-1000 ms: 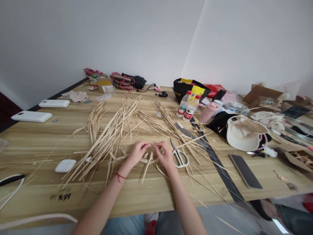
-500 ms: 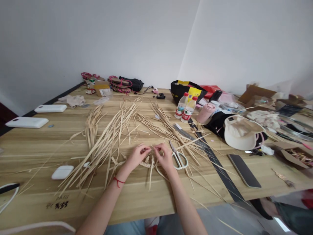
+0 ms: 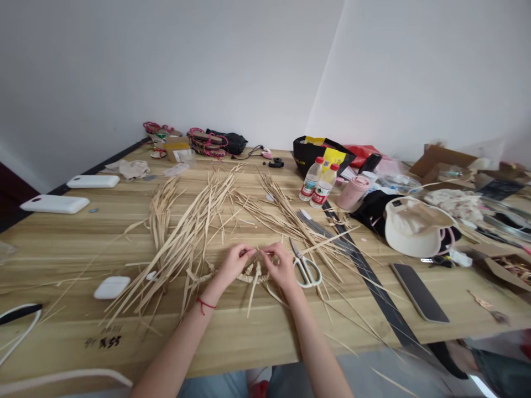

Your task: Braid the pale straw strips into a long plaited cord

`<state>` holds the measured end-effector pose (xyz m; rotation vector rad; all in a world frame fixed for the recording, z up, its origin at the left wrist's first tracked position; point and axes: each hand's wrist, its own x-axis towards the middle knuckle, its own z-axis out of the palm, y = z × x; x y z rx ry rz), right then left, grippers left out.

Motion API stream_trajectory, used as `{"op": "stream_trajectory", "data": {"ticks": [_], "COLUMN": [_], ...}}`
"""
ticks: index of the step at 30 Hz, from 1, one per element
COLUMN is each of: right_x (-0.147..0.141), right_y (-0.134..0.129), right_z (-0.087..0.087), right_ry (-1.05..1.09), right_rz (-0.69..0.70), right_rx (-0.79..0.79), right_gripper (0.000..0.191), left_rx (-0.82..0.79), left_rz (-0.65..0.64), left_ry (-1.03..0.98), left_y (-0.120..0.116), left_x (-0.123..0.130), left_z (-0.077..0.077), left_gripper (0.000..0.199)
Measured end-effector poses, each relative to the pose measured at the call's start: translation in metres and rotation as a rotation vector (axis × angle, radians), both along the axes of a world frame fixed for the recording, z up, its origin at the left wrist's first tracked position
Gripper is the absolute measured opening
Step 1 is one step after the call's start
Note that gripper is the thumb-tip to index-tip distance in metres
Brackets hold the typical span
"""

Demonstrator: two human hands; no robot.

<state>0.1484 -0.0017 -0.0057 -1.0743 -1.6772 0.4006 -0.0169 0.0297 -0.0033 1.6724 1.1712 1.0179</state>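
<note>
My left hand (image 3: 234, 263) and my right hand (image 3: 279, 264) meet over the table, fingertips pinched close together on a pale straw strip (image 3: 258, 250). Under them lies a braided straw piece (image 3: 253, 278), partly covered by my hands, with a loose end pointing toward me. Just right of my right hand rest scissors (image 3: 306, 268) with white handles, blades slightly apart. Long straw strips (image 3: 191, 221) lie in a loose bundle to the left, and another straw bundle (image 3: 282, 210) spreads behind and to the right.
Two water bottles (image 3: 324, 186) and a pink cup (image 3: 352, 192) stand at back right, near a cream cap (image 3: 417, 226). A dark phone (image 3: 420, 292) lies at right. A white earbud case (image 3: 112, 287) and white power banks (image 3: 55, 204) are on the left.
The whole view has shifted slightly, so the table's things appear a little further right. Both hands keep their pinch, and the loose straw end below them has swung slightly left.
</note>
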Motion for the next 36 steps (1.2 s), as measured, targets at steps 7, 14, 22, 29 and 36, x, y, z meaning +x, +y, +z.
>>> {"op": "stream_trajectory", "data": {"ticks": [7,14,22,29,36], "right_x": [0.005,0.011,0.011,0.01,0.008], "right_y": [-0.002,-0.002,0.001,0.0,0.0], "right_z": [0.006,0.008,0.002,0.004,0.005], "right_ry": [0.011,-0.008,-0.027,-0.045,-0.046], "right_rz": [0.079,0.105,0.06,0.038,0.03], "right_rx": [-0.056,-0.099,-0.084,-0.079,-0.065], "right_gripper": [0.011,0.009,0.009,0.009,0.01], "left_rx": [-0.032,0.031,0.207,0.368,0.342], "left_rz": [-0.028,-0.036,-0.167,-0.15,-0.115], "left_ry": [-0.019,0.019,0.142,0.244,0.298], "left_y": [0.002,0.001,-0.003,-0.007,-0.008], "left_x": [-0.001,-0.001,-0.003,-0.002,0.0], "left_z": [-0.001,-0.006,0.007,0.012,0.011], "left_gripper": [0.03,0.026,0.017,0.013,0.014]}}
